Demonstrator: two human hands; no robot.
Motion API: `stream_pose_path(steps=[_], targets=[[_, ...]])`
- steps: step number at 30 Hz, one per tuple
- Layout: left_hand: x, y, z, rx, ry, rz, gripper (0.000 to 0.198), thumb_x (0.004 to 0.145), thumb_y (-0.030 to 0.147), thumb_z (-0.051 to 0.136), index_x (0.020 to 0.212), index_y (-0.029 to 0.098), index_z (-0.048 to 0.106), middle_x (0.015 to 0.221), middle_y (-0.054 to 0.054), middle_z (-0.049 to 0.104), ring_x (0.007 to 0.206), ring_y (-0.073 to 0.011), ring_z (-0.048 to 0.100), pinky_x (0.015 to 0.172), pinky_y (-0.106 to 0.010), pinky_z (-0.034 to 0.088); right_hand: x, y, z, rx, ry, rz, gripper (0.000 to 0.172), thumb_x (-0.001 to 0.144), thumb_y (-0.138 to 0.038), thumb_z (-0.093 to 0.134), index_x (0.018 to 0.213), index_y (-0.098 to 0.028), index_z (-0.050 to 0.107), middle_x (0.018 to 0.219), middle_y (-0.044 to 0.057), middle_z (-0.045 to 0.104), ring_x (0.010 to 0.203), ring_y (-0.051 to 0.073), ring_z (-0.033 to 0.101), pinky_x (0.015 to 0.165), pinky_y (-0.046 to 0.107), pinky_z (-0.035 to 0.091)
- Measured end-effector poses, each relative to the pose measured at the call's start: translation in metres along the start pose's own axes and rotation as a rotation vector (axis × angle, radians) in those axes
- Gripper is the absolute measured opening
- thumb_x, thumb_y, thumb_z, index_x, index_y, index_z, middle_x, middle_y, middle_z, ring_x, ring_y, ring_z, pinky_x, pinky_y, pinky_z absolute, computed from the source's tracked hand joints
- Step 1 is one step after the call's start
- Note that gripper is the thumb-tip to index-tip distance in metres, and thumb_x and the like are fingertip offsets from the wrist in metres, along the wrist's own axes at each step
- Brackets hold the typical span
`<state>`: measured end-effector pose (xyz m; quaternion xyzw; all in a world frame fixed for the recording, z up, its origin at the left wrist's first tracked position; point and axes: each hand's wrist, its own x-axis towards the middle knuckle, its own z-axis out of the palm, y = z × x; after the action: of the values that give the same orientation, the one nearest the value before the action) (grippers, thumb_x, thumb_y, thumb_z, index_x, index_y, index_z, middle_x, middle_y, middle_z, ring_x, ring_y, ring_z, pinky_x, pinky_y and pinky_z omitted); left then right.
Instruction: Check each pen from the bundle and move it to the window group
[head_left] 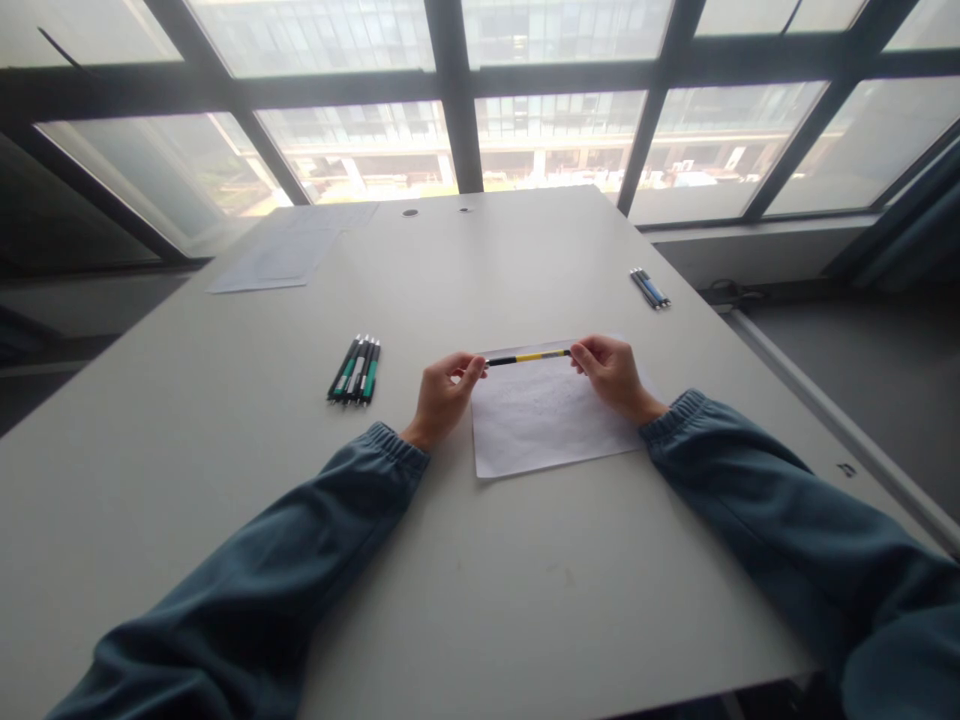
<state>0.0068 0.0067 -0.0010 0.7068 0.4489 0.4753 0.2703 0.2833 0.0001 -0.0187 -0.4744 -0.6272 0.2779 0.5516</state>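
Note:
A yellow and black pen (534, 356) is stretched level between my two hands, over the far part of a white sheet of paper (551, 420). My left hand (448, 388) pinches its black end between thumb and fingers. At the other end, my right hand (609, 372) grips the tip the same way, so both ends are partly hidden. Left of my left hand lies a group of several green and black pens (355, 370), side by side on the table.
The white table (465, 560) reaches to the windows. Near its right edge lie a few blue and black pens (650, 288). More paper sheets (274, 250) rest at the far left. Two round holes (409, 213) sit near the back edge.

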Motion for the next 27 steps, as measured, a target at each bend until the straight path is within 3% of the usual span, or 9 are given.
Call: stream_pose_path(steps=[27], targets=[[-0.0007,0.0008,-0.0002,-0.02,-0.015,-0.005,0.038,0.095,0.047,0.062,0.074,0.017,0.072,0.072,-0.005,0.075,0.071,-0.0174,0.07,0.07,-0.027,0.052,-0.0004,-0.0005,-0.0008,-0.005,-0.035,0.003,0.048,0.091,-0.061,0.063,0.07,-0.018,0.065,0.059,0.0,0.06,0.054,0.012,0.052,0.054,0.027,0.04]])
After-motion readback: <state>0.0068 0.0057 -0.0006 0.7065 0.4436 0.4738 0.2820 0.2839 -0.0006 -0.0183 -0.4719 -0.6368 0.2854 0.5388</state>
